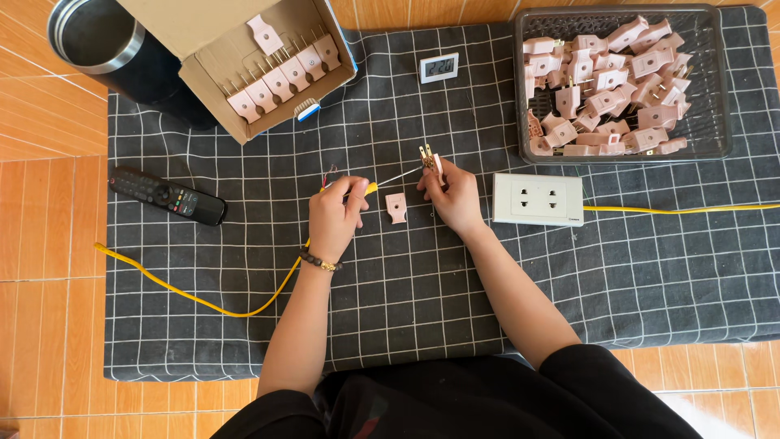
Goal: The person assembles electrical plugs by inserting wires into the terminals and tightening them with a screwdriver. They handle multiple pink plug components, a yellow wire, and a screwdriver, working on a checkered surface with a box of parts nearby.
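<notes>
- Two hands over the checked cloth (244, 325), close together.
- Left hand (335, 218) closed round a yellow-handled screwdriver (382, 182); shaft runs right to the plug.
- Right hand (452, 195) pinches a pink plug (431, 156) at the fingertips, prongs up, just above the hand.
- Loose pink cover (396, 207) lies on the cloth between the hands, touching neither.
- White socket (538, 198) just right of the right hand; its yellow cable (682, 210) runs off frame.
- Screwdriver tip contact too small to make out; plug body partly hidden by fingers.
- Tray (715, 89) of plugs top right, box (203, 73) top left cut by the frame edge.
</notes>
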